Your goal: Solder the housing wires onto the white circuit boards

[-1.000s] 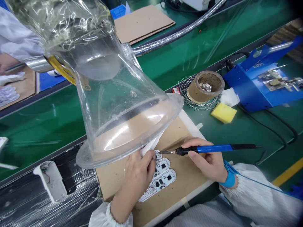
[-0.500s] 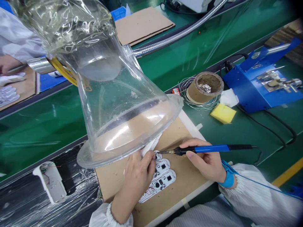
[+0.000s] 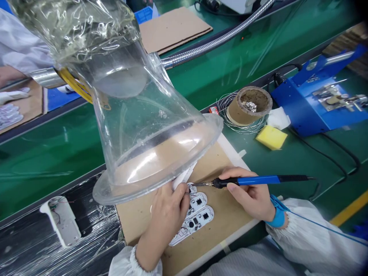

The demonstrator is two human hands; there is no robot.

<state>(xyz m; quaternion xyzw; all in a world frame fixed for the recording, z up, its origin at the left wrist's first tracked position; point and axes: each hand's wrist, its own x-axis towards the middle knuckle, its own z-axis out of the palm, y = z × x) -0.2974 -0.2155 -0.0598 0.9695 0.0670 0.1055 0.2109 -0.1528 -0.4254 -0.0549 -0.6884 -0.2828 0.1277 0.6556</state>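
"Blue/black soldering iron (image 3: pixel 258 180): pos.?"

"In R. hand (image 3: pixel 250 193), approx. horiz. Thumb and fingers closed round the dark grip. Metal tip is at the end of the far PCB (image 3: pixel 191 189); we cannot tell if it touches."

"PCB appearance?"

"White, rounded ends, dark sq. chips. We see three side by side on brown cardboard (image 3: pixel 221 230), partly hidden by L. hand (image 3: pixel 168 207). Near PCB (image 3: pixel 198 225) shows most: sq. chip, round black comp., thin wires toward its left end."

"L. hand state?"

"Fingers bent, thumb and index nearly together. Thin wire (image 3: pixel 188 193) shows at the tips; we cannot tell if gripped."

"Surroundings?"

"Clear plastic hood (image 3: pixel 155 111) overhangs the cardboard. R. side of bench: yellow sponge (image 3: pixel 271 137), brown pot (image 3: pixel 240 112) w/ coiled wire (image 3: pixel 225 119) around its base."
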